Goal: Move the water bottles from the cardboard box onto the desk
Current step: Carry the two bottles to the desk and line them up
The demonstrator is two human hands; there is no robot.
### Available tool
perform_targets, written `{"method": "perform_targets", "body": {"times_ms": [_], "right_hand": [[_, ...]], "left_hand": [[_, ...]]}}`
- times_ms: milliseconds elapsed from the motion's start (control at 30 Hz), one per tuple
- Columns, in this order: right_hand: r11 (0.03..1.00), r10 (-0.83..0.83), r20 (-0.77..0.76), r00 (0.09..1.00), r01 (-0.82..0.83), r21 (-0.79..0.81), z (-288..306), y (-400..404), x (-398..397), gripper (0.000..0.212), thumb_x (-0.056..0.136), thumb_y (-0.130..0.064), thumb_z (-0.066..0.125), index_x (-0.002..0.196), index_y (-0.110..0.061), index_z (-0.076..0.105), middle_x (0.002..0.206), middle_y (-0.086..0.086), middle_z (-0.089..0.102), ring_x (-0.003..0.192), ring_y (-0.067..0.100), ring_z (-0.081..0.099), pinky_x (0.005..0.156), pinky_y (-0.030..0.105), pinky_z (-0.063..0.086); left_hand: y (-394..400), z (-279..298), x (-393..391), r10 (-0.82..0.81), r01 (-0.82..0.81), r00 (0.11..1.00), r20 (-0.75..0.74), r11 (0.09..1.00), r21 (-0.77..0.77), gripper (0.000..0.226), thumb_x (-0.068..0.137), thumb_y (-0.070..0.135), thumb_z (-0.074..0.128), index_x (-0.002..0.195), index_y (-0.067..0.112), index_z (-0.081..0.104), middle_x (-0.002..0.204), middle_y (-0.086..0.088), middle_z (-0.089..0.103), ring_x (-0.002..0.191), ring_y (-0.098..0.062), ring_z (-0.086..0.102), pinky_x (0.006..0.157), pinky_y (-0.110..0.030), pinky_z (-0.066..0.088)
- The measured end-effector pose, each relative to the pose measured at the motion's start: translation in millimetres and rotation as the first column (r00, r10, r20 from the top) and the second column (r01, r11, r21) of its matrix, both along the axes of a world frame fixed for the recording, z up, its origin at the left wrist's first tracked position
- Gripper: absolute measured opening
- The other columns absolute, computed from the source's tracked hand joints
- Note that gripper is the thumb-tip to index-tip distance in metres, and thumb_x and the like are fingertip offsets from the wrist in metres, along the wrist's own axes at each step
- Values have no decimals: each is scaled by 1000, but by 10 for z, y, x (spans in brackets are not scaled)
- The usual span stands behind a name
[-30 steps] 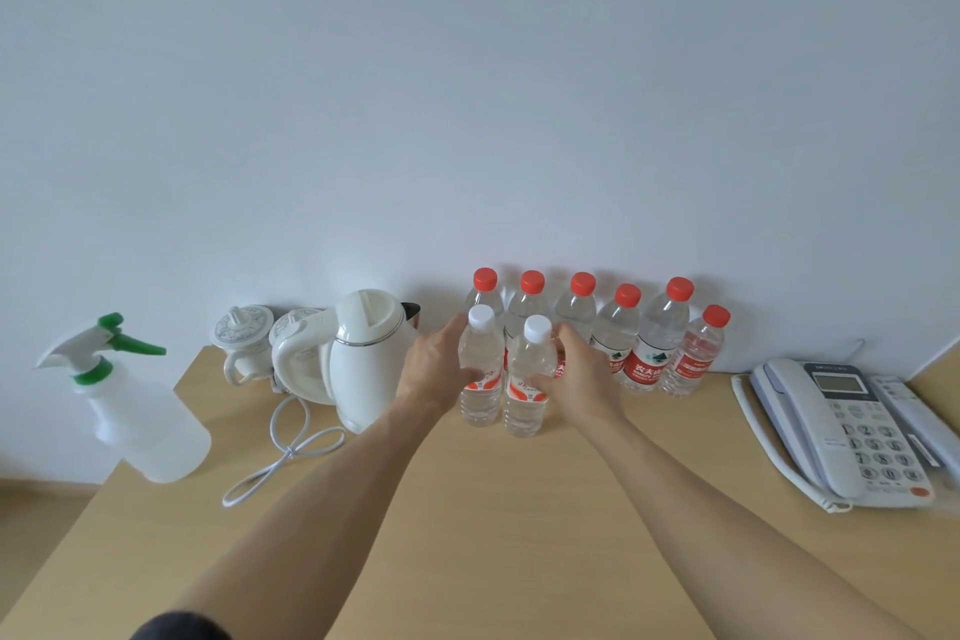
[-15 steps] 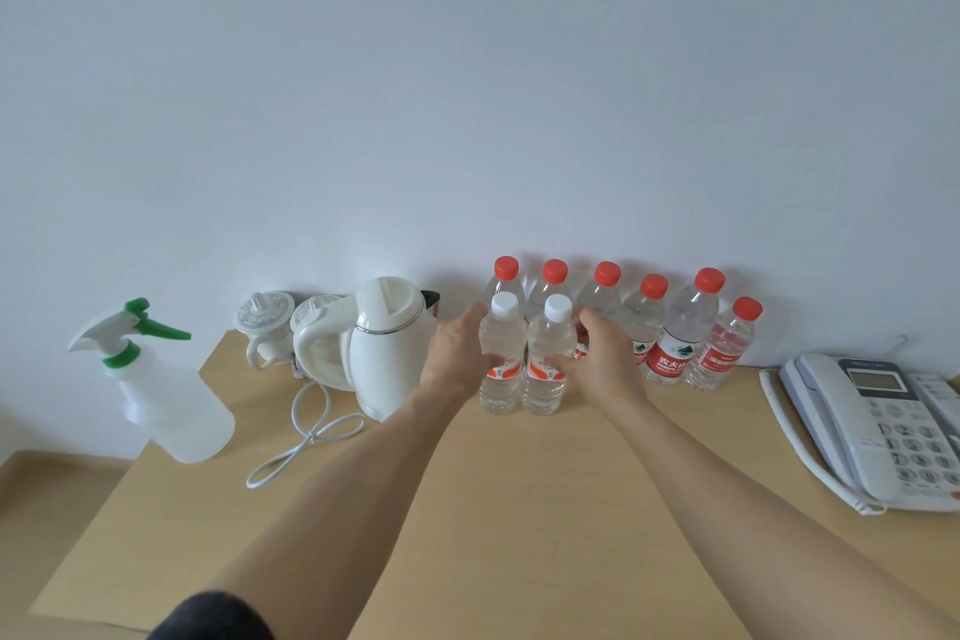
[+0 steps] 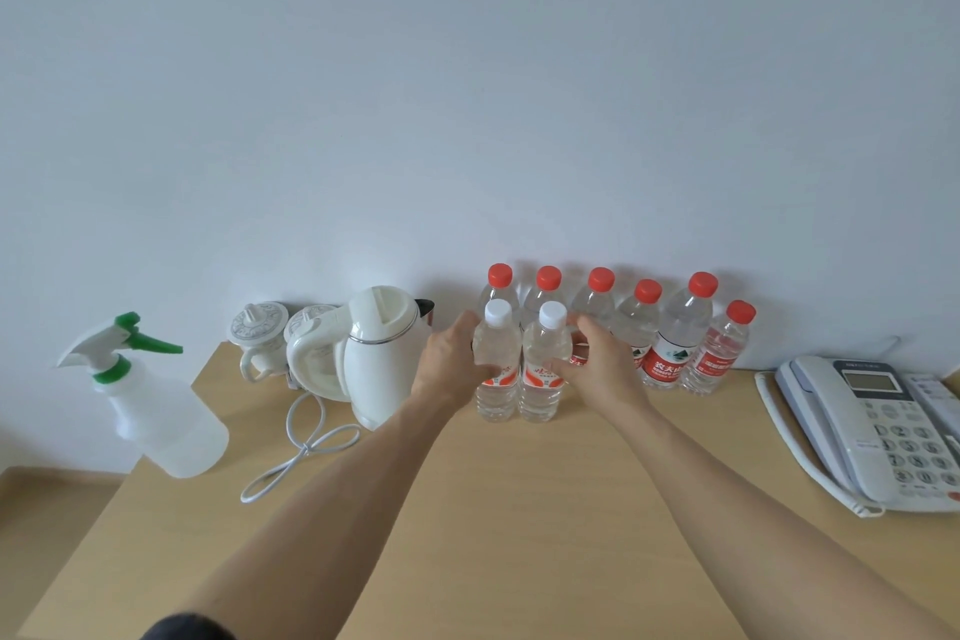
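Fingers (image 3: 485,372) of the left hand (image 3: 449,361) curl round one white-capped bottle (image 3: 496,364); the right hand (image 3: 602,364) grips its twin (image 3: 543,369), both standing on the desk (image 3: 519,509). Behind, six red-capped bottles (image 3: 670,343) line the wall. No cardboard box shows, so what remains is unclear.

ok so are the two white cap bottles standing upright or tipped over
Upright. Both white-capped bottles stand on the desk, caps on top, the left hand and right hand gripping one each.
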State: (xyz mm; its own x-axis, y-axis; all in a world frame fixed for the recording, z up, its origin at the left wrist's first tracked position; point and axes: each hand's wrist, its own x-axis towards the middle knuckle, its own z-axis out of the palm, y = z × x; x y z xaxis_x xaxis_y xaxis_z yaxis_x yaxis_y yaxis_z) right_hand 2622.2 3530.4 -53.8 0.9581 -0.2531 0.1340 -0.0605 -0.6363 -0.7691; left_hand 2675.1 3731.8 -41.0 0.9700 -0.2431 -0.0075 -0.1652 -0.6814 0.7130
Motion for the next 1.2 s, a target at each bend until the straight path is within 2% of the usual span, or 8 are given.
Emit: {"method": "perform_targets", "body": {"times_ms": [133,233,367,567,800,967,1200], "right_hand": [[1000,-9,-5,1000,9,-9,14,9,10,50,78,-25,87,120,-21,61,98,-8,67,95,16,65,72,18,44],[1000,-6,-12,1000,6,1,30,2,9,51,78,-25,87,121,-21,60,96,-15,63,94,11,62,70,7,40],[1000,10,-30,999,-9,16,29,-9,13,50,79,-24,86,121,-24,60,99,-12,65,97,14,66,81,27,50],[999,27,-45,999,-25,34,39,-10,15,52,79,-17,85,123,-23,58,106,-7,68,103,17,67,91,37,54],[999,13,-48,999,-11,48,47,0,11,53,78,-17,86,124,-25,59,101,-10,67,101,15,67,87,32,54],[999,-3,-68,998,5,40,42,8,27,54,78,-14,85,124,-25,58,104,-7,68,102,17,67,90,36,54],[999,-24,-99,995,28,40,58,49,8,56,79,-20,85,127,-28,57,100,-13,63,98,11,64,73,21,44]], "left_hand": [[35,-3,-27,-11,11,1000,6,999,37,60,72,21,87,122,21,53,86,-6,70,86,-23,66,80,-44,57],[19,28,-20,-9,10,1000,-8,999,54,59,74,19,86,123,18,55,90,-7,70,87,-24,67,81,-43,57],[-8,85,7,-12,14,1000,-18,996,89,54,77,18,85,120,15,54,96,-10,69,92,-28,66,82,-45,56],[-15,94,22,-14,15,1000,-9,993,116,51,78,18,84,118,12,52,97,-12,68,92,-30,65,81,-46,55],[-22,137,21,-26,23,999,22,990,139,50,79,22,83,115,11,51,94,-12,66,88,-30,64,75,-42,55],[6,111,8,-36,34,999,16,991,129,48,79,20,84,113,12,51,90,-12,67,87,-30,65,77,-44,56],[32,79,-9,-31,28,999,25,990,135,48,78,20,84,114,13,53,84,-11,68,82,-30,65,75,-45,56]]}}
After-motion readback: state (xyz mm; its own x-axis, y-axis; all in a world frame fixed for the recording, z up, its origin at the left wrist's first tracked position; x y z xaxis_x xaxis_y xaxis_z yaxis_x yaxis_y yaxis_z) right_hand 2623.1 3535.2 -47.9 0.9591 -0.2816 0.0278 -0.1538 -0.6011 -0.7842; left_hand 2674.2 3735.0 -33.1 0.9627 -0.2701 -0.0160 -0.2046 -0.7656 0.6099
